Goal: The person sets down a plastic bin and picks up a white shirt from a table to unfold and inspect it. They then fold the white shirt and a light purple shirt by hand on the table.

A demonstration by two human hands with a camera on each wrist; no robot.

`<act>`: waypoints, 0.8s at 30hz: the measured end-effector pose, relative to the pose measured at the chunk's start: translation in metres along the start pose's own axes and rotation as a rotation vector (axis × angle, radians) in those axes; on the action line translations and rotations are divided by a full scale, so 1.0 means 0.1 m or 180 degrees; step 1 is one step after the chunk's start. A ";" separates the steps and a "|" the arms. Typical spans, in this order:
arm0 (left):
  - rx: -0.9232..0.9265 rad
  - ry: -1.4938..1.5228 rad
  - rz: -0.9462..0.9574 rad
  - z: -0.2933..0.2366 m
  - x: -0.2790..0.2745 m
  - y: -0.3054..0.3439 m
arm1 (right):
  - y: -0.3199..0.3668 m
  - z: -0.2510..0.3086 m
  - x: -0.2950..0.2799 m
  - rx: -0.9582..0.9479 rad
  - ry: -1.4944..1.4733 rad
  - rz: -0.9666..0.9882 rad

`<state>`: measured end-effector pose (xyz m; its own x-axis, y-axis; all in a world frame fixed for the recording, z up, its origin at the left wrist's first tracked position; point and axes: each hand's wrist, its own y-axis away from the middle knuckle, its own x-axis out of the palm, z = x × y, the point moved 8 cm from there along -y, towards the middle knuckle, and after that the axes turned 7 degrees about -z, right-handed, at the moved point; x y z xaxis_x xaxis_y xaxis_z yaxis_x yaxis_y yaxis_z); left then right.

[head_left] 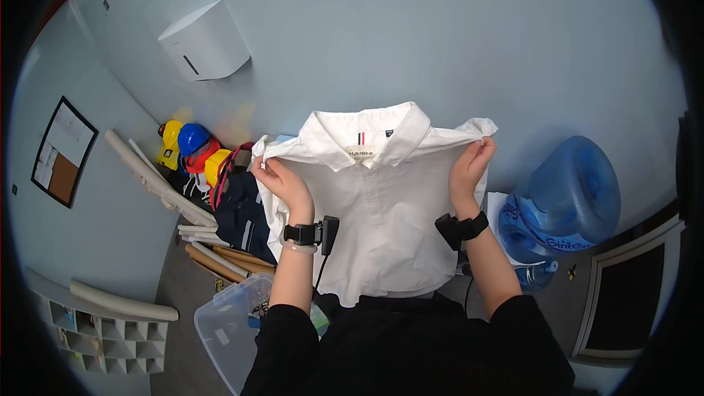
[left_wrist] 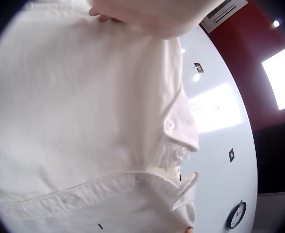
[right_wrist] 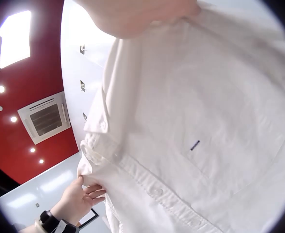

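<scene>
A white collared shirt (head_left: pixel 374 205) hangs between the two hands, its front and the label inside its collar facing the head camera. My left hand (head_left: pixel 284 182) pinches the cloth at the shoulder on the left, and my right hand (head_left: pixel 470 166) pinches the opposite shoulder. In the left wrist view the left hand (left_wrist: pixel 157 14) is at the top edge, against the shirt (left_wrist: pixel 84 107). The right wrist view shows the right hand (right_wrist: pixel 137 14) over the shirt (right_wrist: pixel 181 97), with the left hand (right_wrist: pixel 79 201) gripping the far shoulder, thumb and fingers visible.
Blue water bottles (head_left: pixel 565 198) stand at the right. A clear plastic bin (head_left: pixel 220 337) is at lower left, near paper rolls (head_left: pixel 158 183), hard hats (head_left: pixel 193 138) and dark clothing (head_left: pixel 242 209). A white dispenser (head_left: pixel 205 42) is on the wall, and shelving (head_left: pixel 110 337) at far left.
</scene>
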<state>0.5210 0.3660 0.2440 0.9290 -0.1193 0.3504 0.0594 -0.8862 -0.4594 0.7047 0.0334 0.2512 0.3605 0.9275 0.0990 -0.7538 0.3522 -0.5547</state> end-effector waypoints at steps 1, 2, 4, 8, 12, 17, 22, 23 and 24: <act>0.0057 0.0046 -0.0210 -0.16 0.02 0.01 | -0.03 0.12 -0.04 -0.0387 -0.0060 -0.0246; 0.0114 0.0093 -0.0417 -0.24 0.02 0.01 | -0.07 0.14 -0.02 -0.0383 -0.0068 -0.0249; 0.0144 0.0069 -0.0389 -0.28 0.07 -0.05 | -0.19 0.25 -0.07 -0.0580 -0.0602 -0.0484; -0.0464 0.1524 -0.0183 -0.56 0.33 -0.16 | -0.49 0.41 0.02 -0.0073 -0.1108 -0.0165; -0.1565 0.2413 0.1241 -0.60 0.67 -0.33 | -0.58 0.74 0.48 0.1310 -0.2586 0.1109; -0.1124 0.1181 0.2357 -1.02 0.72 -0.16 | -0.36 1.36 0.46 0.1832 -0.3220 0.2650; -0.0981 0.0560 0.2063 -1.17 0.41 -0.14 | -0.12 2.02 0.42 0.2366 -0.3839 0.3777; -0.1009 0.0617 0.2086 -1.17 0.47 -0.20 | -0.14 2.02 0.46 0.2377 -0.3551 0.3481; -0.1037 0.0674 0.2107 -1.17 0.59 -0.28 | -0.16 2.03 0.49 0.2381 -0.3263 0.3189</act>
<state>0.5316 0.3318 0.3727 0.6416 -0.7252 0.2499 -0.6261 -0.6833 -0.3756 0.6227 0.0989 0.4328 -0.6839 0.3921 0.6153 -0.6442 -0.7203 -0.2571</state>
